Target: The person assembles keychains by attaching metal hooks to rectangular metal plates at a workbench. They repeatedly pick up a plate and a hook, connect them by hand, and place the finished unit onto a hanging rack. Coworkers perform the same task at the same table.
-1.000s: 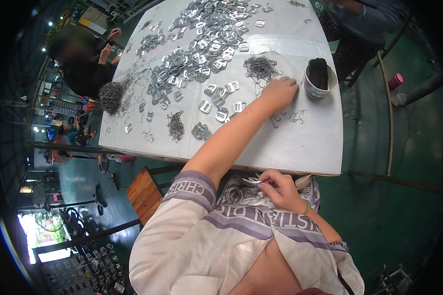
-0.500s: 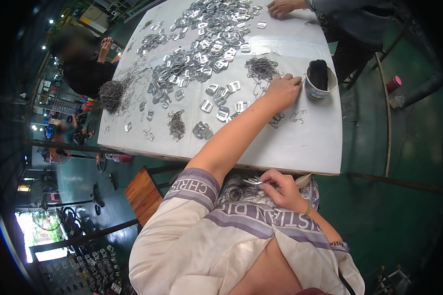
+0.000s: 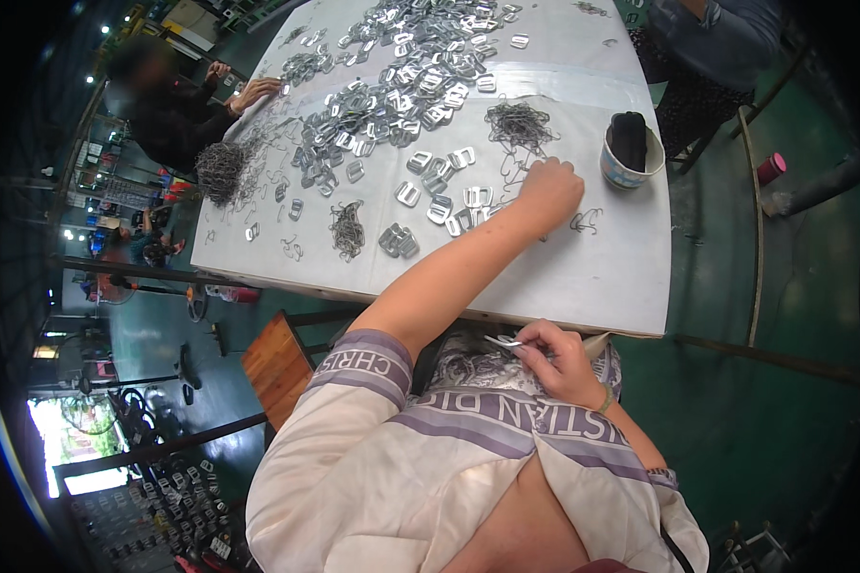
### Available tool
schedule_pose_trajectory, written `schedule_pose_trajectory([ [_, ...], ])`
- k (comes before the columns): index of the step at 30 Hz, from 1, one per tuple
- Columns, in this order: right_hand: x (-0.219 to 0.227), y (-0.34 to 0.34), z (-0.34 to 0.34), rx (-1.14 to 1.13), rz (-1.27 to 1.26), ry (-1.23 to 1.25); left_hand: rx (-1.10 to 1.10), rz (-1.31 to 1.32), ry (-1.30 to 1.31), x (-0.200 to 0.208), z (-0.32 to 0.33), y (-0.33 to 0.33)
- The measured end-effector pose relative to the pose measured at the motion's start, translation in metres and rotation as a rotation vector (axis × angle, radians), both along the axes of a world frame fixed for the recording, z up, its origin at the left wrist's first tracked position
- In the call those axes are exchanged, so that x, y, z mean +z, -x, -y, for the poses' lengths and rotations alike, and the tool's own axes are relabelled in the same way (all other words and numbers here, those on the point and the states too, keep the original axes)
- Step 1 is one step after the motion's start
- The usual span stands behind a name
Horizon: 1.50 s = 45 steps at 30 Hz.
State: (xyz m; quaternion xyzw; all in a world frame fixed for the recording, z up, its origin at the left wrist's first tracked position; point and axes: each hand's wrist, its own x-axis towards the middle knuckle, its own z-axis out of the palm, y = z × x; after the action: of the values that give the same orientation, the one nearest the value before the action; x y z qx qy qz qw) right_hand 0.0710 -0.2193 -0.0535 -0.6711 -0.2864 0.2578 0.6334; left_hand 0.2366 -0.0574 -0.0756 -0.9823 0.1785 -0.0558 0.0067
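My left arm stretches out over the white table. My left hand (image 3: 552,191) rests low over the tabletop with its fingers curled in; whatever they hold, if anything, is hidden. Thin bent wire pieces (image 3: 586,222) lie beside it, and a tangled heap of wire pieces (image 3: 518,124) sits just beyond. Close to my lap, below the table's near edge, my right hand (image 3: 566,365) pinches a silver metal buckle (image 3: 505,342) between thumb and fingers. Several loose buckles (image 3: 439,208) lie left of my left hand, with a small stack (image 3: 398,241) nearer the edge.
A large pile of buckles (image 3: 420,81) runs up the table's middle. More wire heaps (image 3: 347,229) lie to the left. A pale cup (image 3: 631,170) with something black inside stands at the right edge. One co-worker (image 3: 158,105) sits left, another (image 3: 717,48) at far right.
The fingers of my left hand have curled in. My right hand has shifted slightly right with the buckle. The left co-worker's hand now reaches onto the table; the right co-worker's has left it.
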Motion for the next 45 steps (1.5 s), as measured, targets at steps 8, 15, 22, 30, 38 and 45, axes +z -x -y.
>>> schedule_pose_trajectory([
  [8,0.006,0.008,0.001,-0.071,-0.02,-0.01,0.116,-0.138,0.138,0.01,0.002,-0.002],
  [15,-0.001,0.018,-0.003,-0.217,-0.177,-0.058,0.19,-0.383,1.214,0.06,-0.056,0.111],
  [22,0.009,0.023,-0.016,-0.261,-0.179,-0.168,0.028,-0.235,1.349,0.076,-0.049,0.22],
  [30,0.009,0.026,-0.022,-0.233,-0.113,-0.095,0.078,-0.137,1.397,0.057,-0.038,0.241],
  [38,0.002,0.006,-0.019,-0.2,-0.008,-0.039,0.188,-0.209,1.359,0.062,-0.04,0.25],
  [45,-0.022,-0.088,-0.072,-0.319,0.919,0.32,0.149,-0.135,1.268,0.057,-0.035,0.254],
])
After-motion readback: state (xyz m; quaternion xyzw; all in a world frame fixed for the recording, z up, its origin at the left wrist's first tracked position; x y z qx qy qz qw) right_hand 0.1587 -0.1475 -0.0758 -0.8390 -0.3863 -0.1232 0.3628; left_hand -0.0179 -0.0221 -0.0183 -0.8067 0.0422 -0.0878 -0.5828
